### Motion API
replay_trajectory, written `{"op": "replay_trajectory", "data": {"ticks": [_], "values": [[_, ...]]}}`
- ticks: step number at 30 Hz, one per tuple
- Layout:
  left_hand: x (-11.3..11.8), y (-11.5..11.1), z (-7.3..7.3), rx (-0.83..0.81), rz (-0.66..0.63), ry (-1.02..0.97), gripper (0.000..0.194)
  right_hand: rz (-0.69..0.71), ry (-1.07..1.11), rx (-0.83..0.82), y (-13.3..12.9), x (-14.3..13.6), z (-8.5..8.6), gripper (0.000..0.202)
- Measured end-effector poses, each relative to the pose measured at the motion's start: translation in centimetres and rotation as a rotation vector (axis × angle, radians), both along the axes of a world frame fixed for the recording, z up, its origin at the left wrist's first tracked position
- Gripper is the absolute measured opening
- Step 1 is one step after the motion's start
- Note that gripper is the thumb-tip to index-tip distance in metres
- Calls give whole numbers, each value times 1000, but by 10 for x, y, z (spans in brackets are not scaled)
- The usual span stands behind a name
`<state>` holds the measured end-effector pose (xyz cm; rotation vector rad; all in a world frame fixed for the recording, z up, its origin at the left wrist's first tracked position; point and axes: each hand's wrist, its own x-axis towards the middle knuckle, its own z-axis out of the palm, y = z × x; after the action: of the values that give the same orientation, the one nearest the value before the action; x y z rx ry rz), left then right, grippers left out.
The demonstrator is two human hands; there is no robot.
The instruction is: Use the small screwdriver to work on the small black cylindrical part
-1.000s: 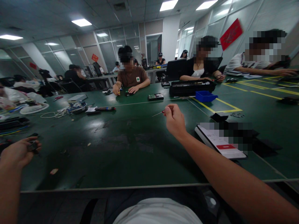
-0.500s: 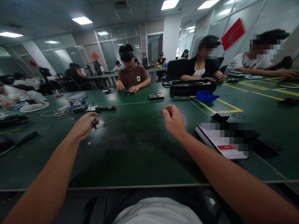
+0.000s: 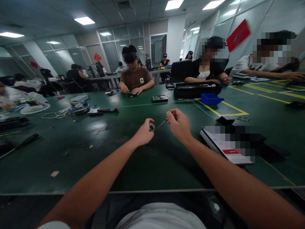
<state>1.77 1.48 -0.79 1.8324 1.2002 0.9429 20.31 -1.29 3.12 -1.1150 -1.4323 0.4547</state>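
Note:
Over the middle of the green table [image 3: 114, 171], my left hand [image 3: 144, 133] is closed on a small round part [image 3: 152, 127] with a pale rim. My right hand [image 3: 178, 124] pinches a thin screwdriver [image 3: 162, 123] with a red end at the fingers. Its shaft slants down to the left, and the tip is close to the round part, with a small gap between them. Both forearms reach in from the near edge.
A hard drive [image 3: 159, 98] lies ahead, with a blue bin [image 3: 211, 99] and a long black casing [image 3: 197, 90] to its right. A notebook [image 3: 226, 148] is beside my right forearm. Cables [image 3: 78, 108] and a pen-like tool [image 3: 107, 110] lie left. People sit opposite.
My left hand has moved right with the round part, from the left of the table to beside the screwdriver. The screwdriver's shaft now points more steeply down; my right hand has barely moved.

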Motion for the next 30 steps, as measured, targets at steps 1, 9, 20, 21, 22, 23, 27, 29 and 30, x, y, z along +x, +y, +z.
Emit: {"op": "replay_trajectory", "data": {"ticks": [1,9,20,21,22,23,27,29,30], "values": [[0,0,-4,46,-24,9,56,29,35,0,0,0,-1,24],[-16,-12,-3,222,-6,158,38,96,41,-12,2,-3,-6,22],[-17,-18,10,199,78,183,41,125,-5,-2,2,-3,-9,21],[-17,-17,9,203,78,181,42,129,-6,-4,2,-3,-9,21],[-18,-17,8,206,78,178,42,130,-7,-5,2,-3,-10,21],[-18,-16,8,208,78,173,42,131,-10,-6,3,-3,-10,21],[-20,-16,5,219,72,160,43,115,-39,-7,1,-4,-9,21],[-21,-15,3,230,71,161,43,81,-86,-7,-2,-4,-5,23],[-21,-15,3,236,70,164,42,59,-127,-10,-3,-4,-3,25]]}}
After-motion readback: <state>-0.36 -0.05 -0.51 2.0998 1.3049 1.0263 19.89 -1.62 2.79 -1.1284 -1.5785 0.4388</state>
